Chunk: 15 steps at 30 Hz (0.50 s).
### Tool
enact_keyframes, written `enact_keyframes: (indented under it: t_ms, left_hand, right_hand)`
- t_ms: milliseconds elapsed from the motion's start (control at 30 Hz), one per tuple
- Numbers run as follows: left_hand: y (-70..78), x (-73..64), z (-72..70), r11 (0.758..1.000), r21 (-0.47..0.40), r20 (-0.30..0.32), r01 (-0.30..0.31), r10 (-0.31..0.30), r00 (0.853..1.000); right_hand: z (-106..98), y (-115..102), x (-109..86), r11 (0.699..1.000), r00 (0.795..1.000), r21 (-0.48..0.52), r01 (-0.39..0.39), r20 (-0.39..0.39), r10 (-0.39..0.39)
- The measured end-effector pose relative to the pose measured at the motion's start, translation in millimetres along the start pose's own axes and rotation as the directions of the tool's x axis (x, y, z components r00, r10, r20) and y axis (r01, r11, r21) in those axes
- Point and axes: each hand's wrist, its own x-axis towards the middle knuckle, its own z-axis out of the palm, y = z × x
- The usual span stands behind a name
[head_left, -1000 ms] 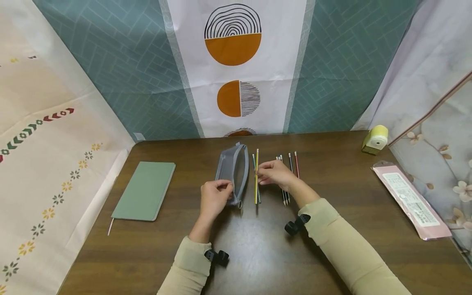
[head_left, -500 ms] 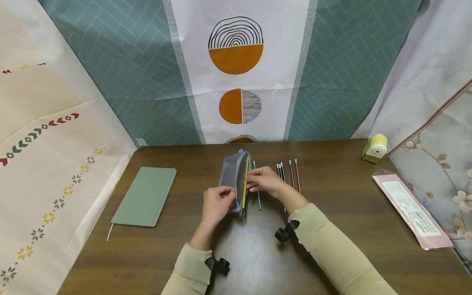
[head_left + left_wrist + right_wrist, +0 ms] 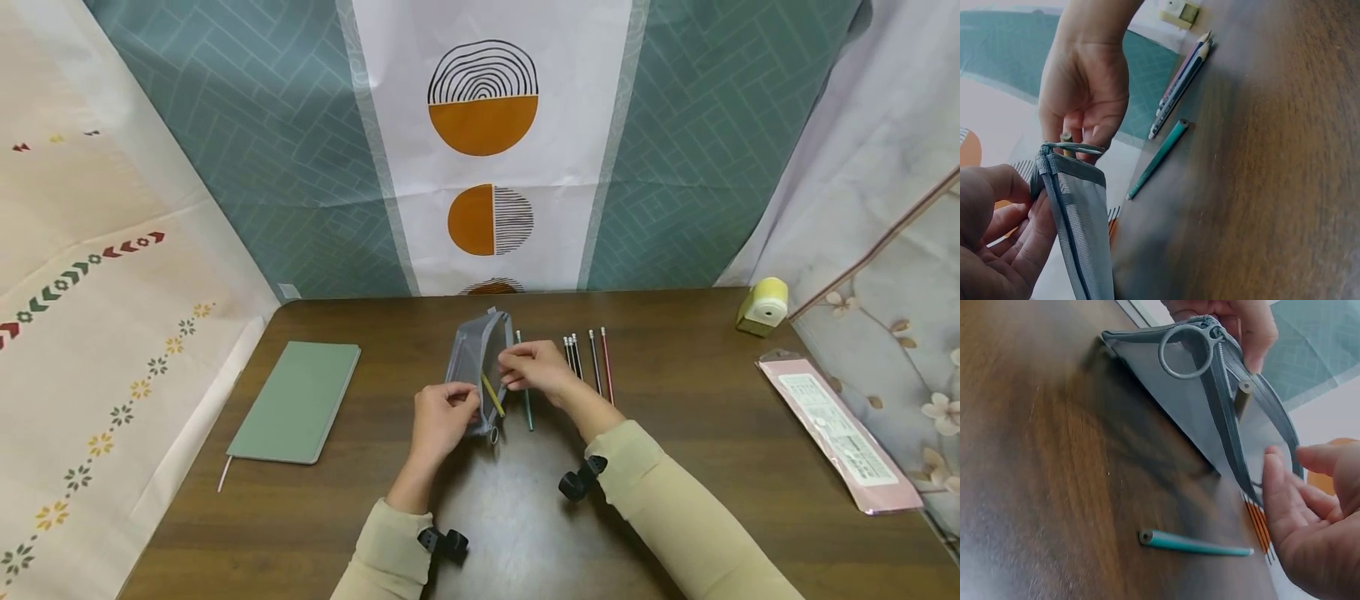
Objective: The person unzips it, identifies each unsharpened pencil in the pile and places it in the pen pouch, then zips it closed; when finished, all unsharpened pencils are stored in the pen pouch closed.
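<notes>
A grey mesh pencil case [image 3: 467, 354] stands unzipped on the table, its mouth to the right. My left hand [image 3: 442, 412] pinches the near part of its rim. Inside the mouth, a yellow pencil [image 3: 492, 395] leans at a slant; its blunt end [image 3: 1243, 394] sticks up in the right wrist view. My right hand [image 3: 536, 367] is at the case's right rim, thumb and fingertips apart with the rim passing between them, no pencil held. A teal pencil [image 3: 1197, 544] lies on the table beside the case. The ring zipper pull [image 3: 1161, 355] hangs at the near corner.
Right of the hands lie several black pencils [image 3: 573, 354] and a red pencil [image 3: 606, 362], partly hidden by my right forearm. A green notebook [image 3: 296, 400] is at the left. A yellow sharpener [image 3: 763, 307] and a pink package [image 3: 840, 433] are at the right.
My right hand has carried the yellow pencil leftward to the pencil case and let go of it; the pencil now slants inside the mouth. My left hand keeps its hold on the rim.
</notes>
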Motion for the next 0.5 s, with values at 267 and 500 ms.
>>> enact_keyframes:
  t_ms: [267, 500]
  left_hand:
    - [-2.2, -0.6, -2.0, 1.000, 0.017, -0.033, 0.000, 0.001, 0.999]
    - [-1.3, -0.3, -1.6, 1.000, 0.028, -0.015, 0.002, -0.002, 1.000]
  right_hand:
    - [-12.2, 8.1, -6.0, 0.999, 0.988, -0.021, 0.050, -0.142, -0.053]
    - [-5.7, 10.0, -14.5, 0.937, 0.996, -0.341, 0.070, 0.080, -0.045]
